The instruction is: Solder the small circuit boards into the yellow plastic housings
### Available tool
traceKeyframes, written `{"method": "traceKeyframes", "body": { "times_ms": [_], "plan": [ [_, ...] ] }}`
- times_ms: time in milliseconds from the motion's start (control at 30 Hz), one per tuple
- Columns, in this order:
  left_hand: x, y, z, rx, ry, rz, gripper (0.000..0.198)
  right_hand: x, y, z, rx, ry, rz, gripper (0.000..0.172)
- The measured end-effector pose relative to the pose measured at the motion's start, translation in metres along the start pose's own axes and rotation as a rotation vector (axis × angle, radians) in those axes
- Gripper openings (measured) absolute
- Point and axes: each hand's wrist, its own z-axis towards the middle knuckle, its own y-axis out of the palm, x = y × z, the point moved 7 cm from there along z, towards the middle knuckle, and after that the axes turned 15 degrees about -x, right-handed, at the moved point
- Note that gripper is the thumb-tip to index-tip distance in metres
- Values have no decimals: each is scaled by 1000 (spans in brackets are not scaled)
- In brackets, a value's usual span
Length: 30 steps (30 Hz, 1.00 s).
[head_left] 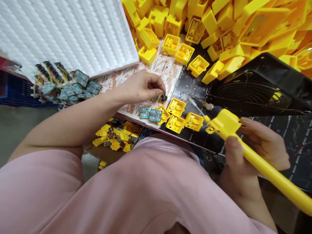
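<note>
My left hand (141, 87) is closed in a pinch on a small dark wired part (162, 97) at the table's near edge. Just below it lie two green circuit boards (150, 114) and several open yellow plastic housings (182, 117). My right hand (253, 148) grips a yellow soldering iron (246, 143) whose metal tip (196, 104) points left toward the housings.
A big heap of yellow housings (219, 22) fills the back right. A black fan unit (258, 89) sits at right. A white ribbed foam tray (65, 32) lies at back left, with wired green boards (65, 86) beside it. Yellow scraps (117, 135) lie below the table.
</note>
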Motion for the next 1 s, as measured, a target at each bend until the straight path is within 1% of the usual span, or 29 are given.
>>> {"method": "traceKeyframes", "body": {
  "times_ms": [67, 100, 133, 200, 233, 333, 500, 567, 633, 700, 867, 933, 1000],
  "plan": [
    [13, 4, 1, -13, 22, 115, 22, -7, -4, 2, 153, -36, 56, 44],
    [20, 7, 3, -19, 27, 174, 22, -9, -3, 3, 184, -43, 77, 43],
    [25, 10, 4, -25, 29, 229, 22, -11, -2, 5, 183, -46, 85, 41],
    [32, 16, 8, -45, 14, 325, 22, -15, 2, 6, 152, -54, 39, 35],
    [34, 19, 10, -58, 1, 364, 23, -18, 4, 5, 136, -76, 3, 36],
    [38, 24, 14, -85, -36, 457, 26, -24, 5, 0, 91, -121, -52, 50],
    [45, 28, 15, -75, -20, 542, 31, -24, 9, -10, -46, -139, -140, 56],
    [47, 30, 17, -56, 6, 550, 31, -27, 10, -11, -63, -174, -158, 51],
    [49, 33, 19, -40, 36, 557, 32, -32, 12, -11, -82, -205, -198, 39],
    [49, 37, 22, -22, 59, 569, 31, -37, 14, -10, -87, -199, -253, 30],
    [48, 39, 22, 30, 91, 560, 30, -46, 22, -4, -165, -189, -349, 24],
    [48, 39, 21, 36, 88, 545, 30, -47, 25, -2, -182, -219, -342, 20],
    [48, 39, 20, 38, 79, 534, 30, -50, 27, 1, -182, -272, -318, 20]
  ]
}}
